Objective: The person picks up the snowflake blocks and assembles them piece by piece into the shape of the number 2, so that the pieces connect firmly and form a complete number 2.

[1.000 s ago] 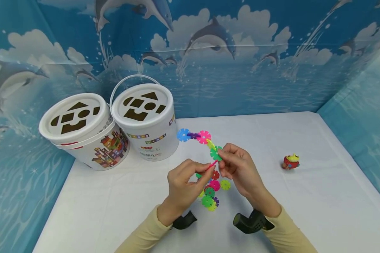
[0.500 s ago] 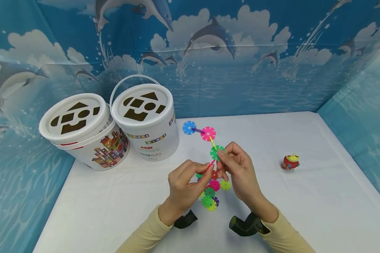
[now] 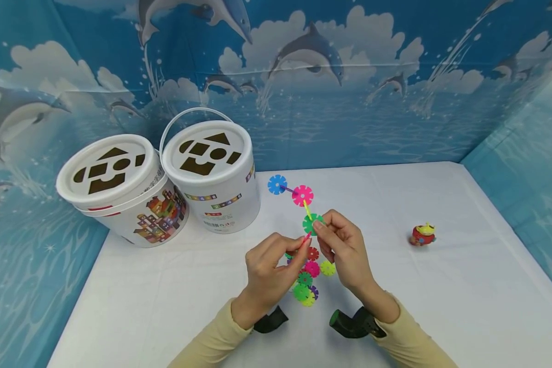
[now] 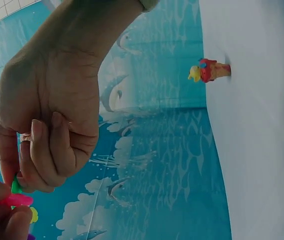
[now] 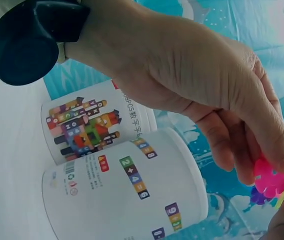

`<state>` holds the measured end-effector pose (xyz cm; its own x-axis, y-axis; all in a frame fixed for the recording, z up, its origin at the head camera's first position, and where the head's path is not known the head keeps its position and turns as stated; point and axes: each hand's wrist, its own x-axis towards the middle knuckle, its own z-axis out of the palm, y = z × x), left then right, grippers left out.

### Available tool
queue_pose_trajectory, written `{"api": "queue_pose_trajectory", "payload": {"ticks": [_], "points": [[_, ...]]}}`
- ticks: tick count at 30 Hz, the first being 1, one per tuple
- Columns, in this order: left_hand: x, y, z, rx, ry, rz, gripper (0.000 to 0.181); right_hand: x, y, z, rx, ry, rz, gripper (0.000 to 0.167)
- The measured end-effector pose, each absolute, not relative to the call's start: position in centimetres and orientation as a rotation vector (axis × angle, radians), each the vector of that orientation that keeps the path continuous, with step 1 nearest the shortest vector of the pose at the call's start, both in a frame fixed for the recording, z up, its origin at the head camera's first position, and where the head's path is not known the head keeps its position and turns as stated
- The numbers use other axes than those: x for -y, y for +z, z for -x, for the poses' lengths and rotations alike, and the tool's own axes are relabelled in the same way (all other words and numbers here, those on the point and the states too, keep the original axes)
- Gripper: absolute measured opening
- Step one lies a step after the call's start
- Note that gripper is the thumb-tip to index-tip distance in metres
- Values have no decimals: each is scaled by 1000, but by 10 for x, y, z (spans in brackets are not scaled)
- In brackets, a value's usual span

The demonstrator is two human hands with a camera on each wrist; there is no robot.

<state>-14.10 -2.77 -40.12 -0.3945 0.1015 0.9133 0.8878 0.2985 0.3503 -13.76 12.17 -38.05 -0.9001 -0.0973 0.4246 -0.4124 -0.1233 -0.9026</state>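
Slotted plastic discs, like snowflake building pieces, are linked in a chain of blue (image 3: 277, 184), purple (image 3: 288, 189), pink (image 3: 302, 196), yellow (image 3: 306, 208) and green (image 3: 311, 224). My right hand (image 3: 347, 251) pinches the green disc at the chain's near end. Between thumb and forefinger, my left hand (image 3: 272, 266) holds a pink-red disc (image 4: 18, 200) edge-on against the green one's lower rim. Whether their slots interlock I cannot tell. Below the hands, loose discs (image 3: 301, 292) in several colours lie on the table, partly covered by the left hand.
Two white lidded buckets (image 3: 223, 204) with shape cutouts stand at the back left, the other bucket (image 3: 133, 220) beside it. A small red and yellow toy figure (image 3: 422, 235) sits to the right on the white-covered table (image 3: 478, 286). A dolphin-print curtain (image 3: 349, 122) hangs behind.
The chain has swung slightly right and turned, so its blue and pink discs now face the head camera. My right wrist has shifted left a little; both hands keep their discs.
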Motion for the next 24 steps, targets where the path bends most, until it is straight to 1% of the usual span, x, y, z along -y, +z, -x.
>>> {"api": "queue_pose_trajectory", "payload": {"ticks": [3, 12, 16, 22, 24], "points": [[27, -401, 140, 1725, -1177, 892, 11, -122, -380, 138, 1914, 2134, -613, 22], [30, -399, 140, 1718, -1159, 879, 13, -123, -381, 140, 2001, 2105, -699, 24], [30, -399, 143, 1737, -1179, 876, 14, -124, -381, 142, 2019, 2144, -684, 23], [29, -402, 144, 1796, -1231, 898, 19, -126, -382, 145, 2061, 2139, -605, 17], [29, -402, 143, 1815, -1255, 919, 21, -128, -381, 146, 2064, 2132, -566, 19]]}}
